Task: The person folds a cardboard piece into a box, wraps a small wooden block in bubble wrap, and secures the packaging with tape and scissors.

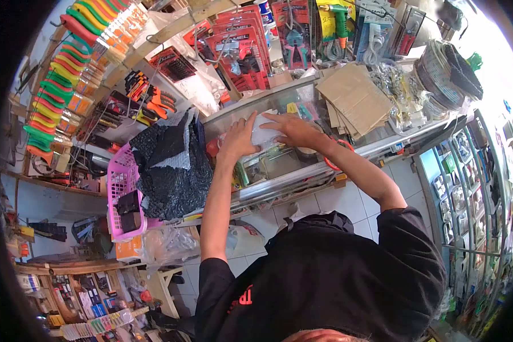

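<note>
On the glass counter (279, 165), a white sheet or packet (263, 132) lies between my two hands. My left hand (239, 138) rests on its left edge with the fingers spread. From the right, my right hand (293, 130) reaches over the same white item, its fingers apart and touching it. A roll of tape (308, 154), partly covered by my right forearm, sits just below that hand. Red scissor-like handles (332, 164) show beside the forearm. Small packaged goods are visible under and around the hands.
Black plastic bags (174, 171) and a pink basket (122, 176) stand at the left. Brown cardboard sheets (356, 100) and wire coils (439, 80) lie to the right. Hanging tools and brushes (105, 40) line the back and left. A glass display case (461, 188) stands far right.
</note>
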Demonstrator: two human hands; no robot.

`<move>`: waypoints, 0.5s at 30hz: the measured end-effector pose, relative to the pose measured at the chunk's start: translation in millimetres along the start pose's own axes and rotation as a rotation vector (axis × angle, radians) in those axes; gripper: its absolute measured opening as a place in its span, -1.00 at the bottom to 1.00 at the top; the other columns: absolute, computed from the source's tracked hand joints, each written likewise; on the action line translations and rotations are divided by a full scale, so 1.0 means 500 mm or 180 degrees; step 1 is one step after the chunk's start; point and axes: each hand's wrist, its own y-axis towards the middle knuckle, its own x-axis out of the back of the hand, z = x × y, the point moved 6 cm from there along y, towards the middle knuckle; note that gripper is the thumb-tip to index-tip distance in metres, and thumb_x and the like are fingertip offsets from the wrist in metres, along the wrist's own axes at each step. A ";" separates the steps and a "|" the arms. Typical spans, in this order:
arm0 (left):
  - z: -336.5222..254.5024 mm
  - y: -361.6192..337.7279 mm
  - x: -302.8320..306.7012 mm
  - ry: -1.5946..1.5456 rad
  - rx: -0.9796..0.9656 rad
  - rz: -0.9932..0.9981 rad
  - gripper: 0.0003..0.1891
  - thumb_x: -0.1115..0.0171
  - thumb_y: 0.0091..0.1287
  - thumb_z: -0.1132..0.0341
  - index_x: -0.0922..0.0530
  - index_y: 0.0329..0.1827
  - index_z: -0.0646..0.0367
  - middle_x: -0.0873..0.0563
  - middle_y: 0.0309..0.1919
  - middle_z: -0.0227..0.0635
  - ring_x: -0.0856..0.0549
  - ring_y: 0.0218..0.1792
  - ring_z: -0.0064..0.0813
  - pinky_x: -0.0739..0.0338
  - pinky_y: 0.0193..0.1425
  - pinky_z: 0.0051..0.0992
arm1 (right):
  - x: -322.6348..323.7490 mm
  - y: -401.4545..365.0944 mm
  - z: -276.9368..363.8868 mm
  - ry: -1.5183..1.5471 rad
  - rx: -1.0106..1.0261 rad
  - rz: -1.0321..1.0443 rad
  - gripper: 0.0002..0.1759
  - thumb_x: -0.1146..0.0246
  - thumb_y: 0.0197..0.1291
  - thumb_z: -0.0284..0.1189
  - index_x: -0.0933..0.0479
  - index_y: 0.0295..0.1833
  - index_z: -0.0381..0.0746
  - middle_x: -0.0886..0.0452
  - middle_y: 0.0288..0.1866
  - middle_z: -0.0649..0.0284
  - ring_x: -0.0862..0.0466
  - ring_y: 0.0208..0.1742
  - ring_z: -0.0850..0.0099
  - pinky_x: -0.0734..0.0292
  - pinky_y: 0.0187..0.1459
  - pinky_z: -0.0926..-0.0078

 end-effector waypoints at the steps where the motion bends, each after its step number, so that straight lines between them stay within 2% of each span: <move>1: 0.001 0.003 0.002 -0.0062 -0.0023 0.0031 0.32 -0.74 -0.11 0.08 -0.13 0.79 -0.03 -0.63 0.28 0.17 -0.63 0.31 0.26 -0.53 0.46 0.05 | 0.004 -0.004 0.001 0.0016 -0.0076 -0.0026 -0.15 -0.58 0.17 -0.41 -0.43 0.59 0.05 -0.25 0.76 0.03 -0.57 0.49 -0.12 -0.49 0.50 -0.02; 5: 0.000 0.003 0.014 -0.0162 -0.0068 0.0067 0.29 -0.74 -0.14 0.09 -0.19 0.76 -0.02 -0.68 0.20 0.15 -0.70 0.23 0.23 -0.57 0.42 0.00 | 0.030 -0.038 0.016 0.0068 -0.0385 -0.0418 -0.05 -0.58 0.15 -0.41 -0.34 0.65 0.05 -0.13 0.78 -0.15 -0.54 0.50 -0.19 -0.47 0.52 -0.04; 8: -0.001 -0.003 0.016 -0.0186 -0.0002 0.0059 0.27 -0.75 -0.15 0.08 -0.24 0.75 -0.03 -0.68 0.22 0.16 -0.70 0.24 0.21 -0.59 0.41 -0.02 | 0.050 -0.066 0.025 0.0225 -0.0627 -0.1028 -0.11 -0.54 0.25 -0.43 -0.30 0.65 -0.12 -0.29 0.70 -0.12 -0.58 0.47 -0.10 -0.49 0.46 -0.02; 11: 0.007 0.000 0.016 -0.0359 0.0068 0.0142 0.25 -0.76 -0.15 0.11 -0.27 0.73 -0.04 -0.67 0.30 0.15 -0.69 0.29 0.20 -0.59 0.41 -0.02 | 0.024 -0.121 0.046 0.2222 -0.1647 -0.1603 -0.20 -0.51 0.34 -0.41 -0.30 0.59 -0.26 -0.41 0.58 -0.06 -0.61 0.42 0.06 -0.54 0.42 0.12; 12: 0.011 -0.002 0.012 -0.0446 0.0092 0.0190 0.24 -0.77 -0.15 0.12 -0.28 0.72 -0.04 -0.66 0.32 0.15 -0.68 0.31 0.19 -0.58 0.42 -0.02 | 0.008 -0.138 0.074 0.2993 -0.1844 -0.1631 -0.25 -0.48 0.41 -0.35 -0.29 0.55 -0.32 -0.45 0.49 0.00 -0.62 0.38 0.18 -0.56 0.38 0.23; 15: -0.001 -0.025 0.048 -0.1044 -0.0280 -0.0268 0.23 -0.78 -0.13 0.18 -0.29 0.72 -0.01 -0.64 0.40 0.14 -0.65 0.38 0.18 -0.55 0.48 -0.08 | -0.048 -0.181 0.124 0.3203 -0.1754 -0.1610 -0.24 -0.46 0.43 -0.33 -0.25 0.58 -0.28 -0.45 0.49 0.01 -0.60 0.41 0.17 -0.56 0.38 0.20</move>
